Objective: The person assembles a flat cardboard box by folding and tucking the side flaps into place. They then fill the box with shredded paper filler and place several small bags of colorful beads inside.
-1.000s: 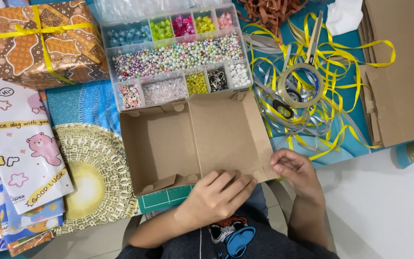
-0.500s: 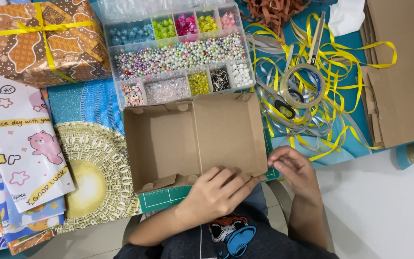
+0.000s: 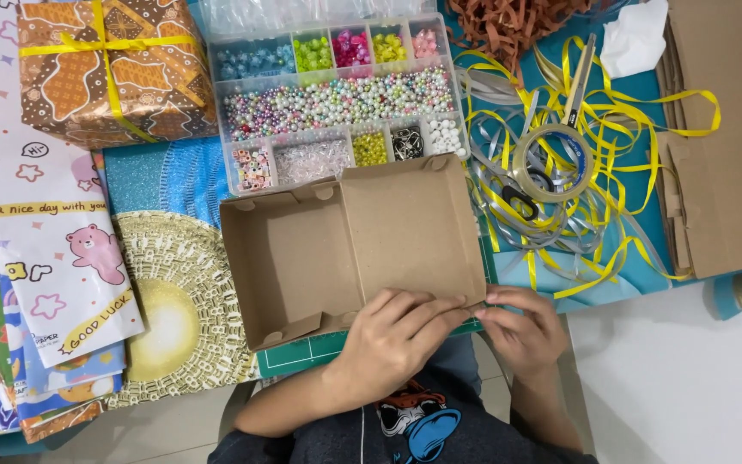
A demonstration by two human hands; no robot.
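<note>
Hands meet at the near edge of an open cardboard box (image 3: 345,249): left hand (image 3: 397,331) and right hand (image 3: 521,331) both pinching its front flap, bead organizer (image 3: 337,103) just behind.

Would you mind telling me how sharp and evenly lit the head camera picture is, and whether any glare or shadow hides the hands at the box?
Head view: sharp and evenly lit, no motion blur; the left hand and right hand at the near edge of the cardboard box are clear; only soft shadow lies inside the box; faint glare shows on the bead organizer lid and tape roll.
</note>
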